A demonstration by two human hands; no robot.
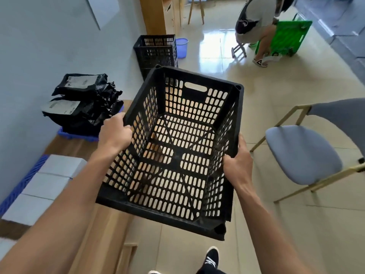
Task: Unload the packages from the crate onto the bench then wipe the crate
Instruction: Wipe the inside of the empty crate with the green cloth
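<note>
Gripping the black crate by its two side rims, the left hand curls its fingers over the left edge while the right hand clasps the right wall, thumb along the outside. The crate is hard plastic, square-cornered, its walls and floor pierced with rows of rounded slots and an oblong handle hole in the far wall; it is held in the air, tipped toward the camera, with nothing inside. The packages, crinkled glossy black bags with white labels, are heaped on a blue tray on the wooden bench to the left, near white boxes. A second slotted crate stands on the shiny tiled floor beyond. A padded grey chair with thin metal legs stands just right of the crate, with open floor between them.
</note>
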